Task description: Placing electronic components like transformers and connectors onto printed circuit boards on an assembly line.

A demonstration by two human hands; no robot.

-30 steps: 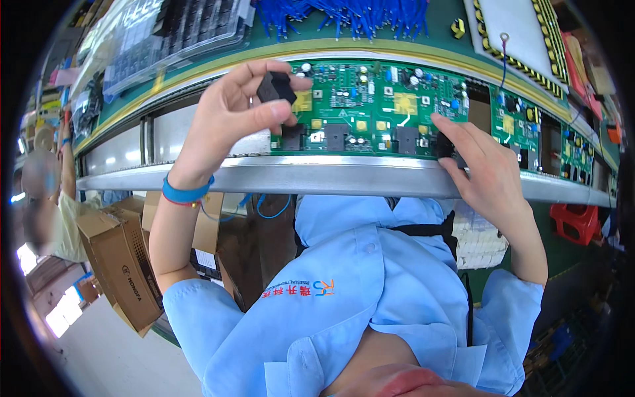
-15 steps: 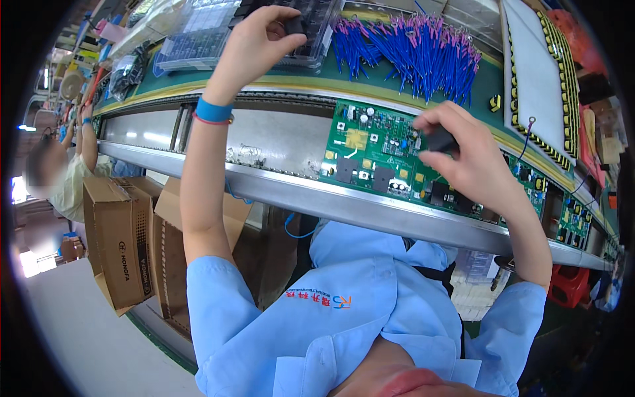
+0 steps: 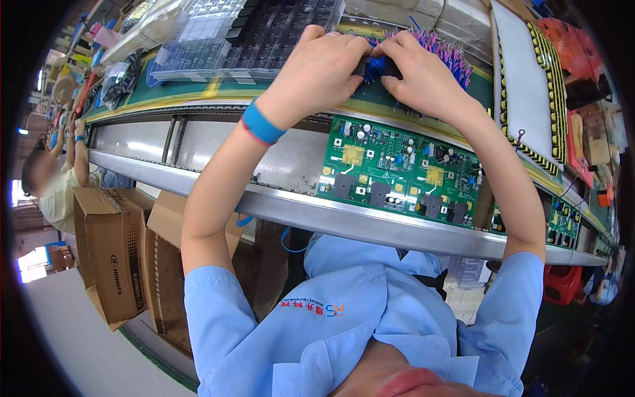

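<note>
In the head view, the left hand (image 3: 324, 71) pinches a black block-shaped component (image 3: 361, 66), the right hand (image 3: 423, 74) a second black block (image 3: 391, 67), both over blue wires (image 3: 455, 65) behind the near edge of the green bench (image 3: 248, 87). They look light, stiff; opposite flat sides seem safest to hold.

My green-topped workbench (image 3: 178, 91) bears clear plastic compartmented trays (image 3: 271, 41) at eleven o'clock, pink-tipped blue wires (image 3: 451, 58) at one and a white rectangular panel (image 3: 526, 79) at two; at twelve, my silver metal rails (image 3: 297, 209) carry a green rectangular circuit board (image 3: 411, 173).
</note>
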